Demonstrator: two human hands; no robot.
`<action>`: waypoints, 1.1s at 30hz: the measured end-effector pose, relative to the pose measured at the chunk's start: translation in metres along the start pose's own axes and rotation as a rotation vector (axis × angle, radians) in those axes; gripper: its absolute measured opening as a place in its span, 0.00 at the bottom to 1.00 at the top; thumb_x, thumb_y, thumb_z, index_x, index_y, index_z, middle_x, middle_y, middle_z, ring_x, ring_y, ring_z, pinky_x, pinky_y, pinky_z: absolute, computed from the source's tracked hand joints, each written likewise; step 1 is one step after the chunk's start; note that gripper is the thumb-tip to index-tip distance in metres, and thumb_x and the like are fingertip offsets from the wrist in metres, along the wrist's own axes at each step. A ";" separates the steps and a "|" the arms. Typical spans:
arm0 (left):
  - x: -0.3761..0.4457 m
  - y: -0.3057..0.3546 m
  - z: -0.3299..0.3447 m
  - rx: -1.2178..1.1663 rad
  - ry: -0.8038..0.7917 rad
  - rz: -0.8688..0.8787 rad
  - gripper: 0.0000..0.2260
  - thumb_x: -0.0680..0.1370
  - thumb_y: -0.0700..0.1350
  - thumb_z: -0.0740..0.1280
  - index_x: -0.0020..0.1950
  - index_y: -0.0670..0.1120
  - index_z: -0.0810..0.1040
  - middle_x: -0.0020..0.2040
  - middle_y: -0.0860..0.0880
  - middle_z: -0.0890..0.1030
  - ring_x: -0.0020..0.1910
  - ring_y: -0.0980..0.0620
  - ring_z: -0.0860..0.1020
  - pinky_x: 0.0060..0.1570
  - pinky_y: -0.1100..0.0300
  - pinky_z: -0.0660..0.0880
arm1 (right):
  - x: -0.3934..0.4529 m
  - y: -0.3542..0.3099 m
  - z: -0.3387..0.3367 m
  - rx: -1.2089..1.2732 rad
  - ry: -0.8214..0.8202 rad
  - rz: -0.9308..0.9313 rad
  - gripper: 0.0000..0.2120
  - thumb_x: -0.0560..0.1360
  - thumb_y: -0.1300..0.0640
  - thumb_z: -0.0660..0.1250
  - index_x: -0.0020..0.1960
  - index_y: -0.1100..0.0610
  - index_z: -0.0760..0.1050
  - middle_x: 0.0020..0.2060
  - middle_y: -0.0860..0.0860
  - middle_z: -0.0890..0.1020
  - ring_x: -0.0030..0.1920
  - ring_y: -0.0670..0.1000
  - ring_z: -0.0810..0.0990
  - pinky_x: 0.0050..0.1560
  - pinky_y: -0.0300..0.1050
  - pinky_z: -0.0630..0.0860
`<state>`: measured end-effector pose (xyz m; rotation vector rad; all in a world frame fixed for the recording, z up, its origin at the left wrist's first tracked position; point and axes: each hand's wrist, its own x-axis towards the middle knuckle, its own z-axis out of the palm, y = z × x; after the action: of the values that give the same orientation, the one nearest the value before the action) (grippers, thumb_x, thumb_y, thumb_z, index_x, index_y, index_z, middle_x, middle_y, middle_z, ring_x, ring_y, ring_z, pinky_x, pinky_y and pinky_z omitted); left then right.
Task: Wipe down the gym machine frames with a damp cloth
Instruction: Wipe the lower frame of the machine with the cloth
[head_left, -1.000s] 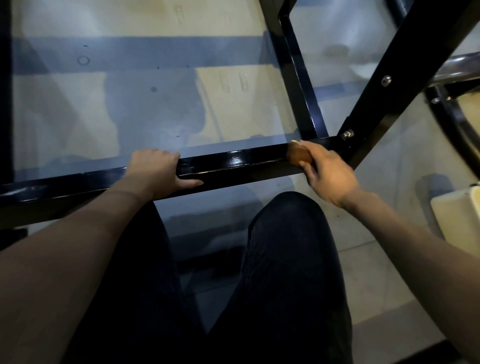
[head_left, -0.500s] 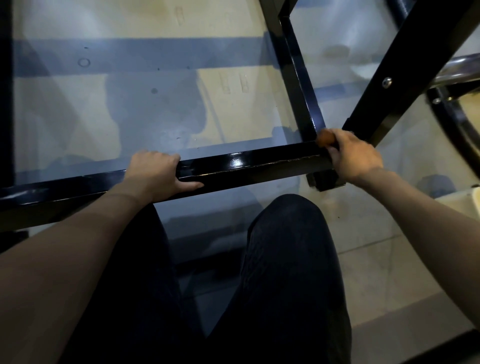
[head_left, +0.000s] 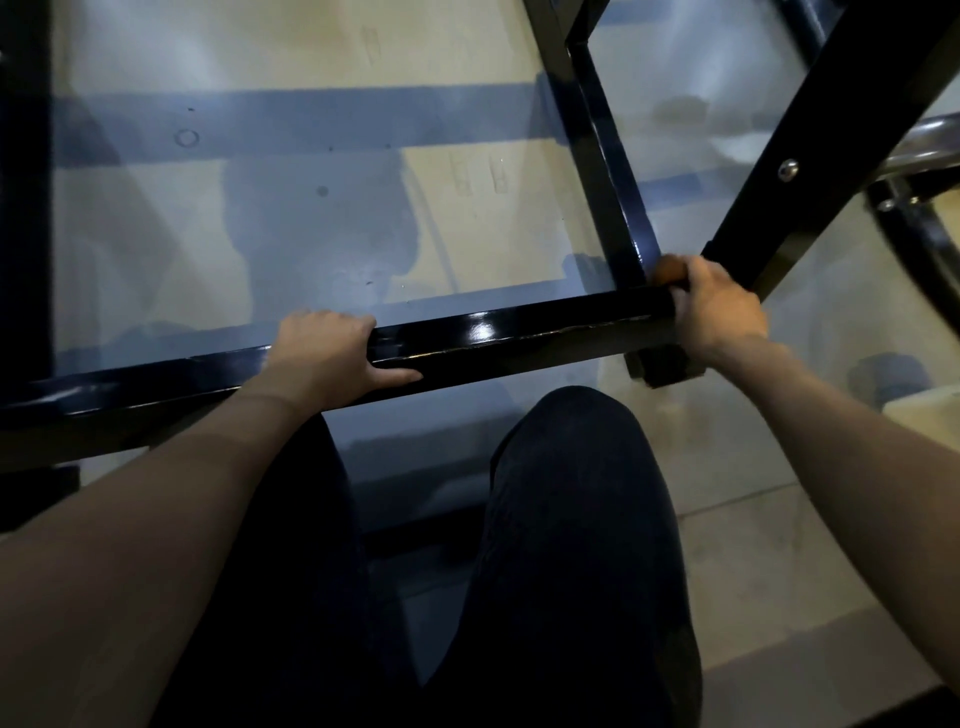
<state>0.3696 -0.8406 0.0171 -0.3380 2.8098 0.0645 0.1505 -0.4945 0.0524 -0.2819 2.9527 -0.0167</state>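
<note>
At the far left a black upright (head_left: 23, 182) of the frame is seen, running down to the black horizontal bar (head_left: 493, 332) that crosses the view. The left hand (head_left: 327, 353) is laid over this bar left of centre: its fingers are curled over the far edge and its thumb is stretched flat along the near face, so the bar is gripped. A bright glint is shown on the bar's glossy top between the two hands. Below the bar, the person's dark trouser legs (head_left: 571, 519) are seen against the pale floor (head_left: 311, 218), which is crossed by blue-grey shadows.

Further right, a second black bar (head_left: 608, 156) runs away from the corner, and a slanted black beam (head_left: 831, 130) with a silver bolt (head_left: 788, 169) rises to the upper right. The right hand (head_left: 719, 312) is closed at the corner where these members meet, and a small orange-brown cloth (head_left: 667, 270) is held under its fingers against the frame; how much of the cloth is bunched inside the hand cannot be told, as it is mostly hidden and slightly blurred.

Compared with one second ago, the right hand and cloth have been moved rightward along the bar to the corner joint. The left hand's place on the bar is unchanged.
</note>
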 end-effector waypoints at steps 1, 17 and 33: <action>0.000 0.000 0.000 -0.007 -0.013 -0.004 0.33 0.69 0.80 0.61 0.41 0.49 0.70 0.35 0.51 0.73 0.36 0.45 0.70 0.38 0.55 0.63 | 0.005 -0.005 0.003 -0.005 0.011 0.029 0.14 0.85 0.52 0.58 0.69 0.50 0.68 0.64 0.58 0.76 0.58 0.67 0.80 0.55 0.59 0.77; -0.024 -0.020 -0.009 -0.255 -0.019 -0.100 0.33 0.73 0.67 0.73 0.70 0.49 0.74 0.61 0.43 0.82 0.63 0.39 0.76 0.61 0.52 0.69 | -0.086 -0.125 0.016 0.210 -0.104 -0.228 0.17 0.84 0.50 0.60 0.73 0.43 0.69 0.69 0.55 0.76 0.64 0.63 0.78 0.62 0.57 0.74; -0.025 -0.024 -0.003 -0.251 0.006 -0.146 0.31 0.72 0.70 0.72 0.64 0.48 0.78 0.58 0.43 0.83 0.64 0.42 0.77 0.78 0.48 0.54 | -0.103 -0.193 0.027 0.373 -0.071 -0.061 0.14 0.84 0.51 0.63 0.69 0.49 0.73 0.63 0.54 0.80 0.62 0.60 0.80 0.56 0.48 0.72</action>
<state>0.3974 -0.8585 0.0279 -0.6008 2.7760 0.3864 0.2912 -0.6648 0.0494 -0.3088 2.7947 -0.5452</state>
